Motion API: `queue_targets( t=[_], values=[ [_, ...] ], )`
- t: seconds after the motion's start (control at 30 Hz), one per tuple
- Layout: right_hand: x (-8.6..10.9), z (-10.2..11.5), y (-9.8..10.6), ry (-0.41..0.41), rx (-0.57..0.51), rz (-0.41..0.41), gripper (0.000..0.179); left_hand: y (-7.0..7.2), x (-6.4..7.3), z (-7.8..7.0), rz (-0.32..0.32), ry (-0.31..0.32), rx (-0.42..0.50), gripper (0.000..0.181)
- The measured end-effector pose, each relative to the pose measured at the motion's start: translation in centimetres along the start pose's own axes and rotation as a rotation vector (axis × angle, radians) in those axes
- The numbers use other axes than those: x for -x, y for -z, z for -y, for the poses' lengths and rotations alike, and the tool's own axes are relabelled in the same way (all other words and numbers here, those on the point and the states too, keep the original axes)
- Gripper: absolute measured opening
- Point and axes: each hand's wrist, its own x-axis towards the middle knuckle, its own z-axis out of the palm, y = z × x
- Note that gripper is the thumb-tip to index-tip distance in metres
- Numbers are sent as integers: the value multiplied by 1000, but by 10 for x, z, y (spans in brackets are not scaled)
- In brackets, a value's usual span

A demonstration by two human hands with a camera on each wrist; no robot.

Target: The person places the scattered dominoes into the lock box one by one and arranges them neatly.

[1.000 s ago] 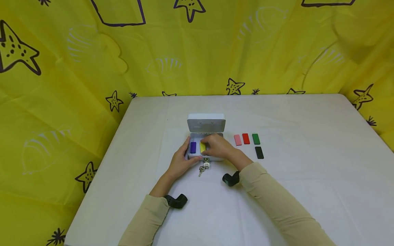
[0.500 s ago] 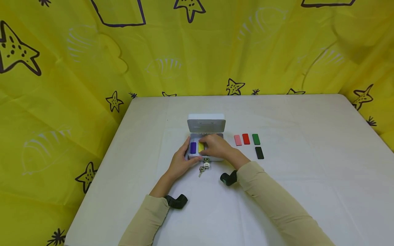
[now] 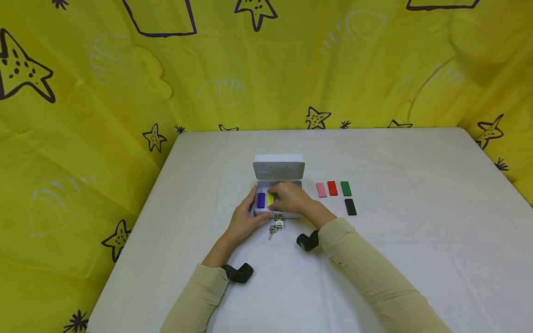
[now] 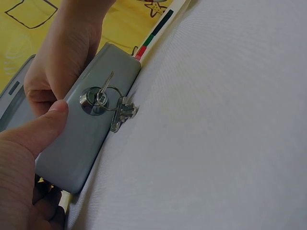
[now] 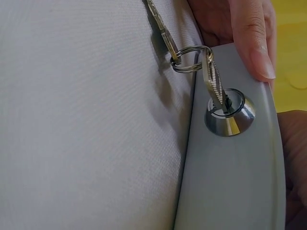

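Our right hand [image 3: 291, 196] is pinching the yellow block [image 3: 270, 199], likely light, stiff and best held by its ends, at three o'clock of the purple block [image 3: 261, 200] inside the box [image 4: 76, 148] our left hand [image 3: 243, 222] is gripping.

This looks like a screened-off recording station, though the building around it cannot be told. Yellow sheeting [image 3: 266, 60] fills the background, rising behind the tabletop's far edge and running past both far corners to flank its left and right edges. It is creased, and carries dark-outlined starfish [image 3: 26, 67] and pale fish outlines [image 3: 222, 90], like a curtain hung as a backdrop. The tabletop [image 3: 416, 185] wears a white covering with faint fold lines; close up, the wrist views show woven cloth. Black devices [image 3: 239, 273] worn at the wrists of the left hand [image 3: 244, 218] and right hand [image 3: 294, 198] also suggest filming.
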Motion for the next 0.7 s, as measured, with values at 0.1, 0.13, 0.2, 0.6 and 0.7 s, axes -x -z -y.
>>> queue_targets(
  t=[0.1,0.13,0.2,0.6,0.7],
  values=[
    [0,0,0,-3,-7,9,44,0,0,0,-3,4,-12,88],
    [-1,0,0,-3,-8,8,44,0,0,1,-5,0,-11,88],
    [-1,0,0,2,-7,9,44,0,0,1,-7,-7,-1,88],
    [-3,2,-1,24,16,-13,41,1,0,1,5,0,-15,89],
    [-3,2,-2,25,18,-13,41,1,0,2,6,-1,-13,89]
  ],
)
